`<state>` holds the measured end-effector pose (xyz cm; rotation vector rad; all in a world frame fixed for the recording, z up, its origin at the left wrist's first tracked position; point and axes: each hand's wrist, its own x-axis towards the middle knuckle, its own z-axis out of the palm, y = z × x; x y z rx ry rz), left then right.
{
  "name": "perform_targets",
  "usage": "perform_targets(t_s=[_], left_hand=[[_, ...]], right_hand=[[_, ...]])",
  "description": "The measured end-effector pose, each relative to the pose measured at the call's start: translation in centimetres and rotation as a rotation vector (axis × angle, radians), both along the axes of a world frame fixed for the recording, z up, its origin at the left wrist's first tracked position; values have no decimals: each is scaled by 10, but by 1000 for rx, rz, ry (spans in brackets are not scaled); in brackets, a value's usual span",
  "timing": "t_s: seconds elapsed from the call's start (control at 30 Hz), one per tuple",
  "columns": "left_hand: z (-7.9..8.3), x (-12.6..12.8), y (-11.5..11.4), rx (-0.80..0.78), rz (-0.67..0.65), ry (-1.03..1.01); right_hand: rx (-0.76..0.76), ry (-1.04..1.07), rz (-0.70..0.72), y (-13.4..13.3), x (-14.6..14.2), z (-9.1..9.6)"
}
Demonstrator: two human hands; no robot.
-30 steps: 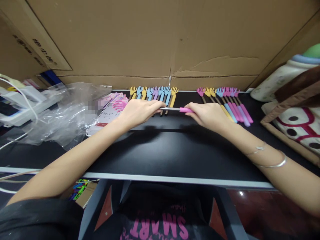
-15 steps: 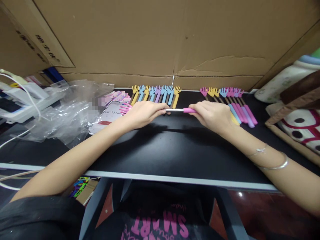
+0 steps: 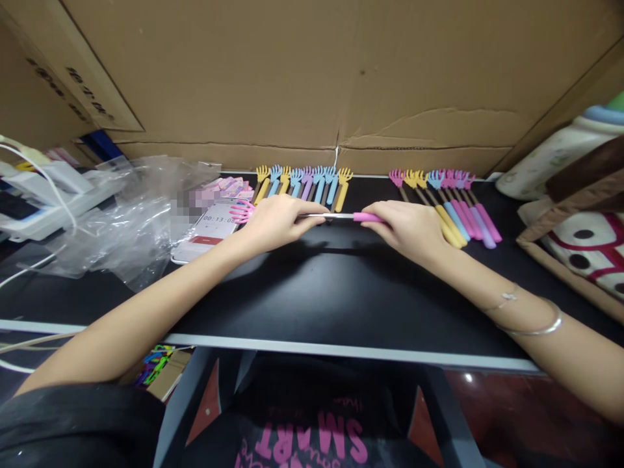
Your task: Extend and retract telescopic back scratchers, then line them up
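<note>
A pink back scratcher with a metal shaft (image 3: pixel 338 216) is held level above the black desk. My left hand (image 3: pixel 277 221) is closed around its claw end, and the pink claw (image 3: pixel 241 211) sticks out past the hand on the left. My right hand (image 3: pixel 409 227) grips the pink handle (image 3: pixel 363 217), mostly covering it. Behind my left hand lies a row of short back scratchers (image 3: pixel 307 185) with yellow, blue and purple claws. Beyond my right hand, several longer ones (image 3: pixel 463 208) lie side by side with their shafts showing.
At the left are a phone showing a timer (image 3: pixel 209 227), clear plastic bags (image 3: pixel 131 221) and a white power strip (image 3: pixel 63 201) with cables. A bottle (image 3: pixel 550 156) and a brown-trimmed bag (image 3: pixel 580 240) stand at the right. Cardboard (image 3: pixel 312 78) walls off the back.
Both hands have shifted slightly left with the back scratcher. The left fingers have moved along the shaft, and a little more metal shows between the hands.
</note>
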<state>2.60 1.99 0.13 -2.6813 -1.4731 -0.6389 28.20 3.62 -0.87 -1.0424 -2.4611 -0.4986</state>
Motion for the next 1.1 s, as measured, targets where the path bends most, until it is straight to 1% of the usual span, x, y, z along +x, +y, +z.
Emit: perform_targets(t_s=[0.17,0.37,0.43,0.5,0.6,0.73,0.83,0.93,1.0,1.1], left_hand=[[-6,5,-4,177,45,38],[-10,5,-5,358,31,94],[-12,3,-3,409,8,108],[-13,2,-1,460,-27,137],[-12,0,1,538,-73,189],[-11,1,0,631,-117,232],[-10,3,-3,606,-139,254],[-10,4,-7,508,-133,250],[-10,5,-9,438,-124,239],[-10,6,-9,401,-111,255]], right_hand=[[-179,35,5,1,0,-1],[-365,141,-13,4,0,-2],[-475,181,31,6,0,-3],[-616,225,105,8,0,-3],[-813,261,200,7,-2,2],[-967,213,232,2,-3,11],[-1140,184,225,0,-1,14],[-1316,186,200,-1,3,15],[-1343,173,187,-1,4,16],[-1263,146,188,-1,4,17]])
